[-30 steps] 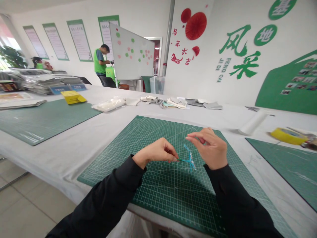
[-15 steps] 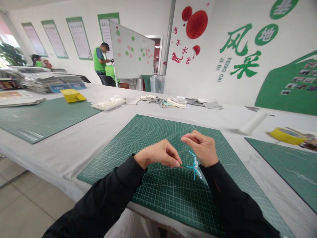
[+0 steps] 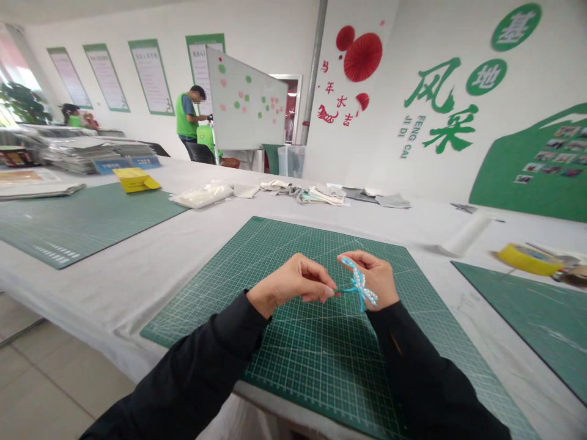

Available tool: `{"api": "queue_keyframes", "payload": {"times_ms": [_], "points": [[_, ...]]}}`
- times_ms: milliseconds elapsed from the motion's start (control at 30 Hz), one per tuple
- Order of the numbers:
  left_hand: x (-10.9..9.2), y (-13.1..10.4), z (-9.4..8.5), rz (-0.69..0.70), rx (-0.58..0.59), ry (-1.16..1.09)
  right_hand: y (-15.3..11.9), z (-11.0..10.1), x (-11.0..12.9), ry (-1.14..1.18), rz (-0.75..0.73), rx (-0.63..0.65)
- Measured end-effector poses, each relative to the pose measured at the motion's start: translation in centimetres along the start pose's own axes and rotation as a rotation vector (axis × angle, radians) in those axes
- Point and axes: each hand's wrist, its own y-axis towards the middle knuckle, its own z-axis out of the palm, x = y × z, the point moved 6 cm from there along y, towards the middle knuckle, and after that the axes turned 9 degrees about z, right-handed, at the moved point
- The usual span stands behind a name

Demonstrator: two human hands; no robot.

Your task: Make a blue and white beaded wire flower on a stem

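Note:
My left hand [image 3: 300, 280] pinches the thin green stem of a blue beaded flower [image 3: 360, 287] between thumb and fingers. The flower has light-blue looped petals with rows of white pearl-like beads, and it points to the right. Just behind the flower is my right hand [image 3: 378, 278], its thumb and fingers drawn together in a pinch. The petals partly cover those fingers, and whatever they hold is too small or hidden to make out. Both hands are above a green cutting mat [image 3: 316, 360] with a white grid.
A second green mat [image 3: 114, 220] carries a yellow card [image 3: 136, 180] at left. Fabric pieces [image 3: 321, 194] and a plastic bag [image 3: 204, 194] lie along the table's far side. Yellow tape [image 3: 527, 258] and a white roll [image 3: 470, 234] are at right. A person [image 3: 187, 116] stands by a whiteboard.
The flower has risen and turned, so its beaded petals face me more. My right hand has come slightly lower and now sits behind the petals. My left hand keeps its pinch.

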Motion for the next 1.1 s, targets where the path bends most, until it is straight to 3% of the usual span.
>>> {"api": "queue_keyframes", "payload": {"times_ms": [267,433,533,700,800,1100], "points": [[-1.2,0.3,-1.9,0.124,-0.237,-0.084,0.5,-1.7,-0.2,0.092,-0.011,-0.112],[-2.7,0.6,-2.1,0.213,-0.344,-0.053,0.3,-2.4,0.8,0.098,-0.057,-0.182],[-4.9,1.5,-1.8,0.259,-0.346,-0.023,0.6,-2.5,2.5,0.114,-0.094,-0.193],[-9.3,3.4,-1.2,0.352,-0.321,-0.100,1.6,-2.5,7.3,0.171,-0.203,-0.181],[-10.8,4.2,-1.2,0.390,-0.352,-0.082,1.9,-3.0,9.6,0.231,-0.207,-0.205],[-9.3,5.9,-1.7,0.304,-0.499,-0.071,2.8,-5.0,9.8,0.034,-0.042,-0.161]]}}
